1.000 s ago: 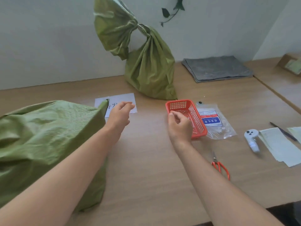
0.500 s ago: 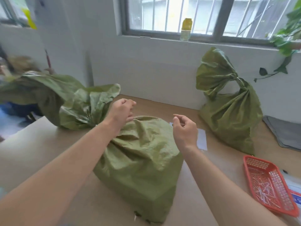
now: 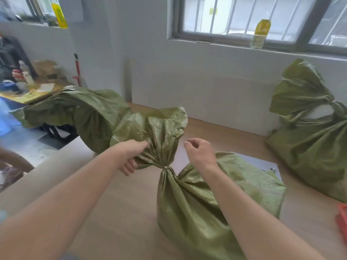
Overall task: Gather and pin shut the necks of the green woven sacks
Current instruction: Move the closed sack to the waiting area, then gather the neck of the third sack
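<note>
Gripping sack top (image 3: 159,132) with left hand (image 3: 131,156); right hand's (image 3: 201,154) hold unclear.

Wooden table (image 3: 131,212): near sack (image 3: 206,203) centre-front, right sack (image 3: 309,147) against back edge, left sack (image 3: 84,113) far-left corner, paper sheet (image 3: 259,164) mid-table, red basket (image 3: 342,218) right edge.

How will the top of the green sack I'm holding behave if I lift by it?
Probably floppy: the top crumples into pleats where the left hand grips it. Likely slippery, given its sheen. The sack looks full and boxy, so possibly heavy.
</note>
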{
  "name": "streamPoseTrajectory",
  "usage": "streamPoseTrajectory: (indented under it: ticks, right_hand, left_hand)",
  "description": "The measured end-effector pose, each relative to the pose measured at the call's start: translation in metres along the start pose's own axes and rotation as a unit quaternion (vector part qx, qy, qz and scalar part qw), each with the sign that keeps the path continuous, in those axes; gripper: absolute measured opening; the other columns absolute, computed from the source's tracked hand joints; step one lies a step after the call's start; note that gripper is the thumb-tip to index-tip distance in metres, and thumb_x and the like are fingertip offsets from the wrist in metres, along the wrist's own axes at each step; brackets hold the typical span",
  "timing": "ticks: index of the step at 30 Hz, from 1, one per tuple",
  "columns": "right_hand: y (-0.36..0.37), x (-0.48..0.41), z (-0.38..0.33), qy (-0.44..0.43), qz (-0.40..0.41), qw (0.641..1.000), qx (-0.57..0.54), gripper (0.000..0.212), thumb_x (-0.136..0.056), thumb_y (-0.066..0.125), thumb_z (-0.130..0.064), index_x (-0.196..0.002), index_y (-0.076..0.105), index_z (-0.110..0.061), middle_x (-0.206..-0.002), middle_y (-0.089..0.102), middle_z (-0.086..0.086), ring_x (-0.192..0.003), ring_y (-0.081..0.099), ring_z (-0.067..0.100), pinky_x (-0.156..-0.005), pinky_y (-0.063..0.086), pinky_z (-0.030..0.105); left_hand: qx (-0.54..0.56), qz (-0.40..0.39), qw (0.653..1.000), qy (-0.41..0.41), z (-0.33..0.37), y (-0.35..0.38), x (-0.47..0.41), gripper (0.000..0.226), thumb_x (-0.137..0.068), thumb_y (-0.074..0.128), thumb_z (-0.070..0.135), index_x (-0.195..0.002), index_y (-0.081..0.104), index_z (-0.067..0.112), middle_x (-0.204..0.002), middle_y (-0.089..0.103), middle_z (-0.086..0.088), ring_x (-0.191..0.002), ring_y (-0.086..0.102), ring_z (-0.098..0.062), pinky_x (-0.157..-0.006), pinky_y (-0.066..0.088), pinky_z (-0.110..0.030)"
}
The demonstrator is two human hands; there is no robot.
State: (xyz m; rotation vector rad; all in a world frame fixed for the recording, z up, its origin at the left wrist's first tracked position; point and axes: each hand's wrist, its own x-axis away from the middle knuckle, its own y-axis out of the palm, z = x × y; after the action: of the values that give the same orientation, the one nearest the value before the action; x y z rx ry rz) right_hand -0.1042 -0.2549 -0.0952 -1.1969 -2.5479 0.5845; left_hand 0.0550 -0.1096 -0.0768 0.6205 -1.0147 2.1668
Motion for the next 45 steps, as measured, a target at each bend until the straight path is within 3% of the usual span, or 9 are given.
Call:
streamPoseTrajectory:
  ticks: [2, 4, 7, 9, 14, 18, 28, 39, 45]
  right_hand:
    - [0.013, -0.007, -0.002, 0.016, -0.045, 0.998, 0.039, 0.043, -0.104, 0.056, -0.04, -0.14, 0.062, -0.017, -0.13, 0.067, -0.003, -0.12, 0.062, 0.017, -0.099, 0.047, 0.031]
    - [0.019, -0.015, -0.001, 0.044, -0.105, 0.991, 0.071, 0.054, -0.103, 0.055, -0.047, -0.148, 0.054, -0.017, -0.14, 0.062, -0.001, -0.127, 0.059, 0.02, -0.105, 0.045, 0.034]
    - [0.022, -0.026, 0.008, 0.059, -0.161, 0.981, 0.092, 0.049, -0.09, 0.064, -0.06, -0.126, 0.063, -0.027, -0.121, 0.071, -0.006, -0.11, 0.066, 0.017, -0.103, 0.051, 0.039]
    - [0.018, -0.031, 0.014, 0.043, -0.166, 0.982, 0.083, 0.04, -0.083, 0.073, -0.061, -0.108, 0.066, -0.03, -0.102, 0.075, -0.008, -0.096, 0.071, 0.014, -0.091, 0.057, 0.039]
    - [0.0, -0.043, 0.019, -0.013, -0.152, 0.988, 0.038, 0.035, -0.075, 0.088, -0.047, -0.102, 0.076, -0.028, -0.089, 0.08, -0.009, -0.085, 0.077, 0.008, -0.088, 0.062, 0.041]
    - [-0.015, -0.056, 0.018, -0.019, -0.051, 0.998, 0.031, 0.055, -0.06, 0.089, -0.056, -0.102, 0.071, -0.025, -0.09, 0.078, -0.009, -0.085, 0.075, 0.01, -0.08, 0.064, 0.04]
    - [-0.113, -0.091, -0.029, -0.08, 0.114, 0.99, -0.005, 0.044, -0.068, 0.086, -0.031, -0.103, 0.063, -0.018, -0.09, 0.071, -0.003, -0.085, 0.071, 0.019, -0.076, 0.063, 0.041]
    - [-0.2, -0.147, -0.05, -0.077, 0.257, 0.962, -0.055, 0.032, -0.079, 0.082, -0.024, -0.103, 0.064, -0.014, -0.088, 0.067, -0.006, -0.075, 0.062, 0.003, -0.054, 0.044, 0.017]
    - [-0.231, -0.193, -0.063, -0.067, 0.308, 0.947, -0.068, 0.035, -0.079, 0.082, -0.025, -0.106, 0.065, -0.011, -0.094, 0.069, -0.001, -0.085, 0.067, 0.019, -0.069, 0.052, 0.028]
  left_hand:
    - [0.082, -0.074, 0.993, -0.04, -0.004, 0.003, -0.017, 0.086, -0.098, 0.05, 0.066, -0.158, 0.032, 0.007, -0.15, 0.047, -0.034, -0.125, 0.056, -0.057, -0.1, 0.052, -0.063]
    - [0.161, -0.124, 0.978, -0.039, -0.002, 0.013, -0.03, 0.078, -0.097, 0.051, 0.064, -0.153, 0.041, 0.01, -0.156, 0.044, -0.025, -0.126, 0.054, -0.059, -0.106, 0.047, -0.064]
    - [0.227, -0.121, 0.966, 0.039, 0.01, 0.027, -0.038, 0.051, -0.096, 0.053, 0.05, -0.124, 0.065, 0.009, -0.109, 0.076, -0.016, -0.1, 0.07, -0.043, -0.102, 0.052, -0.054]
    - [0.259, -0.12, 0.955, 0.08, 0.023, 0.035, -0.035, 0.036, -0.096, 0.056, 0.041, -0.113, 0.067, 0.011, -0.084, 0.079, -0.009, -0.087, 0.074, -0.038, -0.095, 0.056, -0.052]
    - [0.244, -0.149, 0.941, 0.179, 0.061, 0.05, -0.019, 0.03, -0.099, 0.056, 0.04, -0.098, 0.071, 0.014, -0.095, 0.074, -0.007, -0.078, 0.074, -0.028, -0.084, 0.062, -0.049]
    - [0.232, -0.144, 0.933, 0.236, 0.092, 0.06, -0.003, 0.032, -0.099, 0.056, 0.04, -0.097, 0.069, 0.011, -0.089, 0.073, -0.01, -0.072, 0.073, -0.025, -0.074, 0.06, -0.042]
    - [0.292, -0.141, 0.883, 0.34, 0.188, 0.084, 0.039, 0.031, -0.103, 0.051, 0.032, -0.078, 0.06, 0.016, -0.1, 0.066, -0.011, -0.085, 0.071, -0.031, -0.091, 0.059, -0.046]
    - [0.279, -0.187, 0.838, 0.431, 0.299, 0.128, 0.038, 0.021, -0.104, 0.048, 0.027, -0.102, 0.065, 0.016, -0.088, 0.067, 0.001, -0.078, 0.071, -0.017, -0.088, 0.058, -0.034]
    - [0.24, -0.218, 0.825, 0.462, 0.355, 0.136, 0.022, 0.02, -0.105, 0.047, 0.028, -0.108, 0.064, 0.017, -0.104, 0.064, -0.002, -0.094, 0.066, -0.021, -0.099, 0.051, -0.037]
